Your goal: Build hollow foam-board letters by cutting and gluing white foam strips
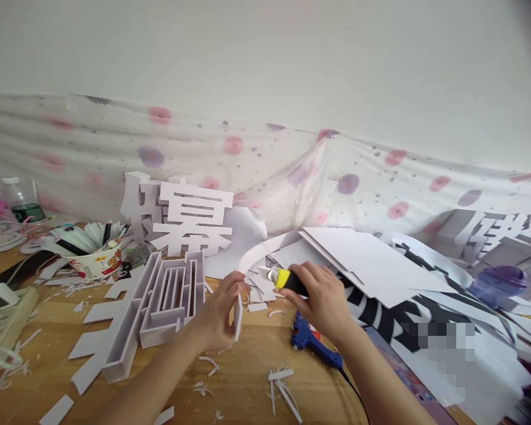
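Note:
My left hand (216,313) is closed on a long white foam-board strip (265,248), which bends away toward the back of the table; its near end stands on edge below my fingers. My right hand (325,298) grips a utility knife (284,278) with a black handle and yellow front. The knife's metal tip points left, close to the strip; whether it touches, I cannot tell. Left of my hands lies a white board character with raised walls (133,333). A blue glue gun (312,342) rests on the table below my right hand.
A finished white character (194,218) stands at the back. At left is a paper bowl (95,262) of white strips. White boards (363,260) and black-printed sheets (411,324) pile up at right. Offcuts (283,389) litter the wooden table (248,372).

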The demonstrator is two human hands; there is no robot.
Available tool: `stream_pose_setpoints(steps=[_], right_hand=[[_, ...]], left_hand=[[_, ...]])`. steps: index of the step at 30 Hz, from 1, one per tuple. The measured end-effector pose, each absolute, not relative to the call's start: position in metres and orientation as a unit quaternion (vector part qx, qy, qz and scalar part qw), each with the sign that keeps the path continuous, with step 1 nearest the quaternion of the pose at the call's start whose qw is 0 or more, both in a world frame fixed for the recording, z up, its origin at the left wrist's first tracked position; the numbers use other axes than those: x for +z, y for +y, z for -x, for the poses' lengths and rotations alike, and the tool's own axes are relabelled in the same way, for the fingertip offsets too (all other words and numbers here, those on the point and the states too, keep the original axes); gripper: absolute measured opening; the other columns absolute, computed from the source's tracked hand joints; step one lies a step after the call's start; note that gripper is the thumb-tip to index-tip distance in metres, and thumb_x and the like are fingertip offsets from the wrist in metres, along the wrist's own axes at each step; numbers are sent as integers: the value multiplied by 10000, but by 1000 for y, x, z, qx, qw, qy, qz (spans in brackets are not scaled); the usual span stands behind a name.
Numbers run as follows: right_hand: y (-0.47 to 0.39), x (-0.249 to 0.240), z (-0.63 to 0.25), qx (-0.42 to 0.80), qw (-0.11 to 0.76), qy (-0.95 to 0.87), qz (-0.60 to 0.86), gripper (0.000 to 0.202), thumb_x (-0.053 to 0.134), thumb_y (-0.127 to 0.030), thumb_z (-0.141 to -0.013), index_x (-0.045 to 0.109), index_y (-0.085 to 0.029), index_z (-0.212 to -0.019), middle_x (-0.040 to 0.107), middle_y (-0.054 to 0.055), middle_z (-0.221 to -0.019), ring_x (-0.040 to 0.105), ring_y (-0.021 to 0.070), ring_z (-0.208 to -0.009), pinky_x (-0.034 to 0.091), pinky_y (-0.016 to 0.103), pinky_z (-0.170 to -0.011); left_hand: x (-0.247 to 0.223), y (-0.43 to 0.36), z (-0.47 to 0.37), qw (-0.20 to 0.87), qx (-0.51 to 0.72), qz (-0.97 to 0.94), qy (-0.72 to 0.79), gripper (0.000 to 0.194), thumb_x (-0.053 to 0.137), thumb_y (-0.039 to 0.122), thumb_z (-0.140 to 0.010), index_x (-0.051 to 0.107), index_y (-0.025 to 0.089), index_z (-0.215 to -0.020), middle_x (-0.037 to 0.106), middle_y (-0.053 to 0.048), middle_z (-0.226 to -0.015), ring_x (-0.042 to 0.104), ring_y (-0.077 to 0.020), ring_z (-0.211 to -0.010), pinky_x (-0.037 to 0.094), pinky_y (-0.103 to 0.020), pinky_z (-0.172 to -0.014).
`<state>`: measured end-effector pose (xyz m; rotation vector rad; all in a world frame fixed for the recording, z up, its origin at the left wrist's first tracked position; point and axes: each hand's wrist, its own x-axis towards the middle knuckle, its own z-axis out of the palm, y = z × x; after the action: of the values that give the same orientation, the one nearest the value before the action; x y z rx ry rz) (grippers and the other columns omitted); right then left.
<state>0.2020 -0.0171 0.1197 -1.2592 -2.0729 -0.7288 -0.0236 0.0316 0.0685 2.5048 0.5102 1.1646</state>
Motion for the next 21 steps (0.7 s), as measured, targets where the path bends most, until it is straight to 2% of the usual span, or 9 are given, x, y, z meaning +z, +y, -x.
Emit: stream_pose_setpoints(steps=[4, 9, 12, 16, 21], right_hand=[[-13, 114, -210, -255, 288, -766, 515, 476, 310, -569, -902, 561, -166, -930, 578, 47, -733, 530, 178, -607, 353, 283, -576], [-12, 93, -203, -128, 298, -751, 575, 470, 269, -575, -907, 539, -195, -969, 614, 57, -823, 586, 204, -684, 389, 288, -578], [-12, 84, -200, -25, 358, -717, 597, 454, 281, -577, -897, 531, -204, -954, 619, 53, -838, 585, 201, -701, 411, 288, -593], [-12, 73, -197, 110, 434, -673, 589, 386, 360, -559, -867, 515, -206, -885, 568, 6, -712, 533, 171, -655, 406, 272, -582], [-4, 57, -181, 290, 524, -550, 582, 404, 600, -585, -703, 466, -207, -754, 489, -40, -613, 425, 117, -533, 345, 245, -515]], left_hand=[[65, 31, 26, 205, 446, -853, 177, 645, 516, 20, -656, 333, 230, -1237, 408, -132, -1256, 287, -312, -1312, 314, -522, -1038], [56, 29, 27, 253, 482, -818, 187, 506, 497, 90, -795, 325, 252, -1242, 311, -129, -1410, 162, -284, -1379, 208, -520, -1091], [50, 23, 27, 286, 505, -787, 210, 422, 492, 169, -846, 342, 265, -1229, 261, -128, -1460, 188, -269, -1375, 249, -495, -1079], [49, 12, 25, 336, 529, -737, 254, 384, 525, 260, -858, 359, 283, -1203, 309, -124, -1450, 284, -255, -1341, 365, -470, -1012], [50, 6, 21, 349, 521, -730, 272, 398, 598, 315, -813, 410, 289, -1163, 396, -100, -1401, 375, -262, -1290, 433, -476, -960]])
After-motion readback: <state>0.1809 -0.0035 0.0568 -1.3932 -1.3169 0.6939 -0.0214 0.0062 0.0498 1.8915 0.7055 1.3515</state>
